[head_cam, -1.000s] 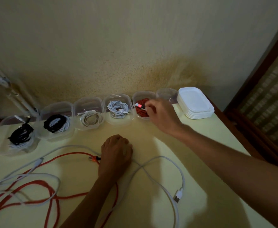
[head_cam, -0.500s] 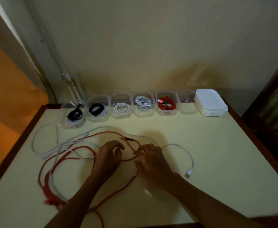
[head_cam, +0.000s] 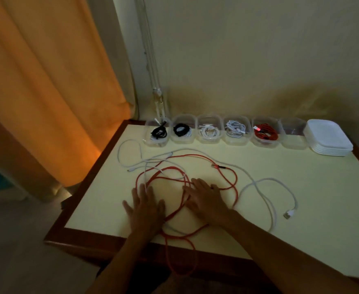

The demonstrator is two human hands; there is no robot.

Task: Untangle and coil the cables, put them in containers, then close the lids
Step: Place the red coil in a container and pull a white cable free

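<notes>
With five containers filled and the empty container [head_cam: 293, 132] waiting, both the left hand [head_cam: 145, 205] and right hand [head_cam: 206, 197] rest flat, fingers spread, on the tangled red cable [head_cam: 227, 177] and white cable [head_cam: 265, 187] in front of it, so separating them likely comes next.

No readable text or labels anywhere.

Red cable [head_cam: 227, 175] partly under both hands.

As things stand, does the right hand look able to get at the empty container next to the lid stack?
Probably yes: the right hand lies flat on the cables, holding nothing, and bare table separates it from the empty container.
</notes>
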